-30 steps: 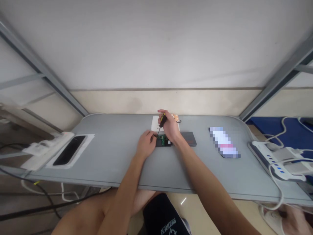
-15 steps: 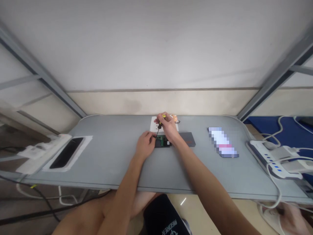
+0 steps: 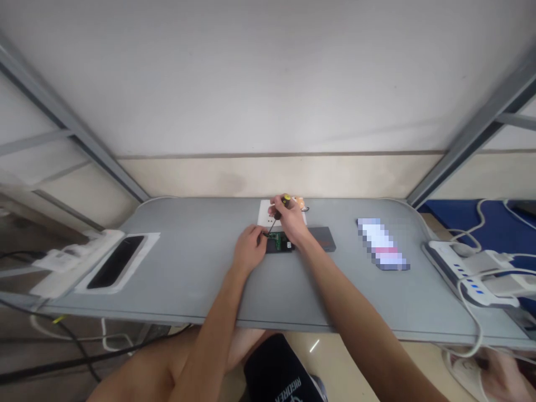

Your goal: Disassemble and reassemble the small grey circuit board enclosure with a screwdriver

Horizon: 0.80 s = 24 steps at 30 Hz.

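My right hand (image 3: 293,222) is wrapped round a screwdriver (image 3: 286,199) with a yellow-and-black handle. Its thin shaft slants down to the left, and the tip ends close to my left fingertips. Beneath it lies a flat black electronic device, opened up, with a green circuit board (image 3: 279,240) exposed. My left hand (image 3: 250,249) grips the left end of this device, fingers closed and partly hiding it. To the right lies a dark grey flat cover (image 3: 324,239), partly behind my right wrist. A white sheet (image 3: 263,211) behind the device bears several small dark specks, perhaps screws.
A phone with a blurred screen (image 3: 383,244) lies to the right. Farther right is a white power strip (image 3: 469,276) with plugs and cables. At left, a black phone (image 3: 117,261) rests on white paper beside another power strip (image 3: 79,268). A small orange item (image 3: 300,202) sits near the wall.
The screwdriver's handle has tipped a little to the right along with my right hand, so the shaft slants more. My left hand stays on the device.
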### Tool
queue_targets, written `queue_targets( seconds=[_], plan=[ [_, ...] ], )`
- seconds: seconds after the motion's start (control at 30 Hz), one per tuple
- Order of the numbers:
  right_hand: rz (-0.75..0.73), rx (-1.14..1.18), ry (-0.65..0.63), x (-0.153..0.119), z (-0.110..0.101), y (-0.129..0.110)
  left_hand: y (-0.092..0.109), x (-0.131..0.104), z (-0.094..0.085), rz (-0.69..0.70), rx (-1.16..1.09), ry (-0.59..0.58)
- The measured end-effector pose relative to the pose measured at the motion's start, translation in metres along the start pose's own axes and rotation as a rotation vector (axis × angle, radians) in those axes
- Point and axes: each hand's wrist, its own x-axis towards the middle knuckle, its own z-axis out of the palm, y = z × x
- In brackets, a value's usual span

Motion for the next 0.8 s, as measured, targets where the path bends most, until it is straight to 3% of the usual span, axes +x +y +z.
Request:
queue_targets(
  seconds=[0.1, 0.27, 0.4, 0.53, 0.67, 0.8],
  plan=[
    [-0.043, -0.102, 0.027, 0.001, 0.0, 0.002, 0.0, 0.0, 0.0, -0.003, 0.009, -0.003],
    [0.001, 0.047, -0.038, 0.0, 0.004, -0.001, 0.0, 0.0, 0.0, 0.008, 0.001, -0.008],
    [-0.005, -0.063, -0.011, -0.003, 0.005, -0.006, -0.001, 0.0, 0.001, 0.004, 0.014, -0.003],
    [-0.138, -0.32, 0.127, 0.0, -0.002, -0.001, 0.0, -0.001, 0.0, -0.008, 0.01, -0.009],
    [-0.225, -0.469, 0.12, 0.005, -0.009, 0.003, 0.004, -0.001, -0.001, -0.022, 0.016, -0.009],
    [-0.376, -0.457, 0.116, 0.001, -0.007, -0.024, 0.007, -0.001, -0.003, -0.105, 0.068, 0.028]
  ],
)
